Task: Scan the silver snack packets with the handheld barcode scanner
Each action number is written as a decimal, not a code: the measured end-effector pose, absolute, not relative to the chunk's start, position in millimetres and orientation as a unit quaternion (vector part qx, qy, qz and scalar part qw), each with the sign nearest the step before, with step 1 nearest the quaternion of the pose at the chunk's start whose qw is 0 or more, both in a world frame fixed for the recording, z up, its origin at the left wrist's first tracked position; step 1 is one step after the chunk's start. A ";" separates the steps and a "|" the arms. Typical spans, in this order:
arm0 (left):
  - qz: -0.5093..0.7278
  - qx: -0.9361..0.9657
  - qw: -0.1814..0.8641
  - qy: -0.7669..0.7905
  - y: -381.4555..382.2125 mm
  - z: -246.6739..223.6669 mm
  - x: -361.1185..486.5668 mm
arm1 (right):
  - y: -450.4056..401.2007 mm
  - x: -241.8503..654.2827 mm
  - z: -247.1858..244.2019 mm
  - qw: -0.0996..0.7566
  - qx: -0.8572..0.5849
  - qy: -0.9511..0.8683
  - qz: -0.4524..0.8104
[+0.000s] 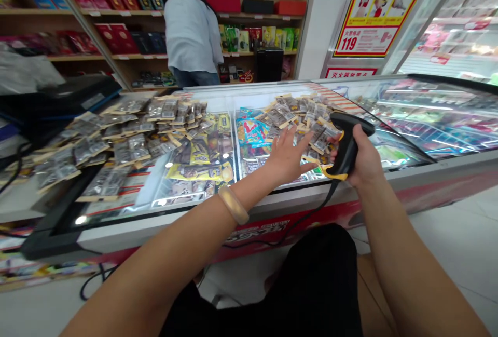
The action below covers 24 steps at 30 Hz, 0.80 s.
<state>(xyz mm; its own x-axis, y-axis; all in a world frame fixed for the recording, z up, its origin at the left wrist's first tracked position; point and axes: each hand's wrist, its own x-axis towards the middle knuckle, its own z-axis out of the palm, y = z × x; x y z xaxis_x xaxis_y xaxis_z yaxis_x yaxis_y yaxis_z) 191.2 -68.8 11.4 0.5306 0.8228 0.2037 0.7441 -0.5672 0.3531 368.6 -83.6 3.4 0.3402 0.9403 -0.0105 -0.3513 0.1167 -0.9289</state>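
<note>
Packets (299, 116) in clear wrap with tan card edges lie heaped on the glass lid of a chest freezer (202, 191), toward its right half. The left hand (286, 158) rests flat on the near edge of this heap, fingers (301, 139) spread wide and gripping nothing. Just beside it, the right hand (363, 163) is wrapped closed around the grip of a black barcode scanner (348, 142) with yellow trim, its head pointing at the heap; the scanner's cable (295, 223) trails down over the freezer's front edge. A second, larger spread of packets (116, 134) covers the lid's left half. Behind the freezer, a person in a pale shirt (190, 33) stands facing wooden shelves (257, 15).
</note>
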 end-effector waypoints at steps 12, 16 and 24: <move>0.423 0.719 -0.028 0.551 -116.4 6.3 -18.9 | -122.6 248.4 20.1 0.582 -0.394 -0.424 0.571; 0.413 0.595 -0.082 0.684 -134.7 1.4 -94.2 | -133.8 193.9 12.3 0.485 -0.362 -0.442 0.662; 0.301 0.519 -0.052 0.798 -156.3 -4.2 -124.1 | -138.2 142.9 2.3 0.357 -0.352 -0.488 0.715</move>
<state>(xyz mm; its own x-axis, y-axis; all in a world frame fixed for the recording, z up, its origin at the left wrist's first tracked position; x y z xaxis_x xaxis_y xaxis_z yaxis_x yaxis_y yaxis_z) -124.1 -156.3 -4.2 -0.4549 0.7978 0.3958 0.8606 0.2795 0.4256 142.9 -138.2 2.3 -0.4974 0.8536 -0.1547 -0.1668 -0.2691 -0.9485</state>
